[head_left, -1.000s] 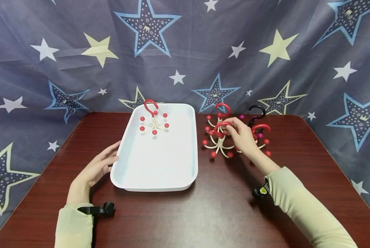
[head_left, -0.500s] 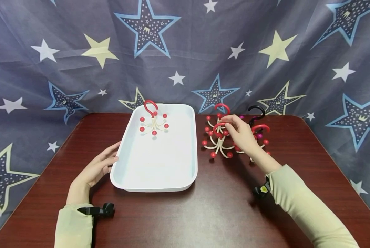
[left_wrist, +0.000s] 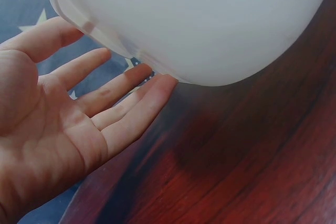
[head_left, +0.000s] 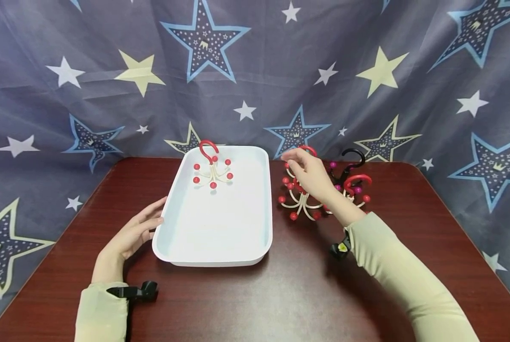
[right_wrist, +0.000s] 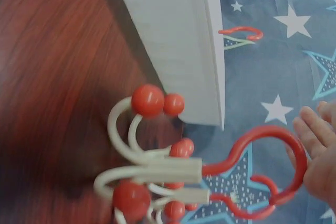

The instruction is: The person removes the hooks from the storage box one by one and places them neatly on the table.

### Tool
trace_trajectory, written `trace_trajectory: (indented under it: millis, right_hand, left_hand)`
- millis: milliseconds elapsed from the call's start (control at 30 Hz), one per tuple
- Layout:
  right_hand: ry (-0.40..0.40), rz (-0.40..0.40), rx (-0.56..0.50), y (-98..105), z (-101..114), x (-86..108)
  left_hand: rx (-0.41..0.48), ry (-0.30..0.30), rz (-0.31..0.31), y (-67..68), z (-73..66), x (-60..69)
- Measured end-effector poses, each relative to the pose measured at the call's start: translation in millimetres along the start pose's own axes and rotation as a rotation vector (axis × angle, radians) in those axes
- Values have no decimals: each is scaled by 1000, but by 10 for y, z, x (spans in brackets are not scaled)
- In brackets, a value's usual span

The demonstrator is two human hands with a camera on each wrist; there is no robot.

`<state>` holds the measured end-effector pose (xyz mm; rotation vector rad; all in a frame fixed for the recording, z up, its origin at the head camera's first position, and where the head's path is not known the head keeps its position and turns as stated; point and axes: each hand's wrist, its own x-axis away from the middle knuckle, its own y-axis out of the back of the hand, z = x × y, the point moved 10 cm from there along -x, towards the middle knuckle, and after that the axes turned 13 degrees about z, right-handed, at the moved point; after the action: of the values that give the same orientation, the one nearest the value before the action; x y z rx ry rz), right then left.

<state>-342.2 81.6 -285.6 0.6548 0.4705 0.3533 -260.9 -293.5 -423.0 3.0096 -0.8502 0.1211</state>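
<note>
At the white tray's [head_left: 221,228] left side, my left hand [head_left: 131,235] has its fingers extended, fingertips touching the rim; the left wrist view shows the palm and spread fingers [left_wrist: 123,90]. My right hand [head_left: 312,178] hovers over the group of hangers right of the tray. Below it stands a hanger [head_left: 302,203] with cream arms, red ball tips and a red hook. In the right wrist view its red hook [right_wrist: 302,166] curves beside the right hand [right_wrist: 321,153], and no finger visibly curls round it. A similar hanger [head_left: 213,172] stands inside the tray at the back.
Behind the right hand, another red hook [head_left: 310,150] shows. To the right are a black hanger [head_left: 345,172] with purple balls and one more red-hooked hanger [head_left: 359,177]. A dark red-brown table [head_left: 246,304] lies underneath. A starry curtain [head_left: 255,71] hangs behind.
My right hand has come off the front hanger's red hook and moved left and slightly up. That hanger stays in place. The left hand and tray are unmoved.
</note>
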Motion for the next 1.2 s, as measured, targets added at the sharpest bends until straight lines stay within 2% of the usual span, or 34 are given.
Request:
trace_trajectory:
  millis: [133,333,533,900,1200]
  right_hand:
    - [22,6,6,-131,107,-114]
    - [26,30,21,-291,273,-272]
    - [26,73,14,-500,338,-453]
    - [-34,126,15,-837,412,-790]
    - [-148,123,-20,-1054,354,-1019]
  left_hand:
    - [-1,11,-1,-5,23,15]
    - [1,-7,-1,7,3,13]
    - [2,-1,2,11,9,6]
    - [-1,-5,1,8,17,0]
    - [2,-4,-1,3,29,-13]
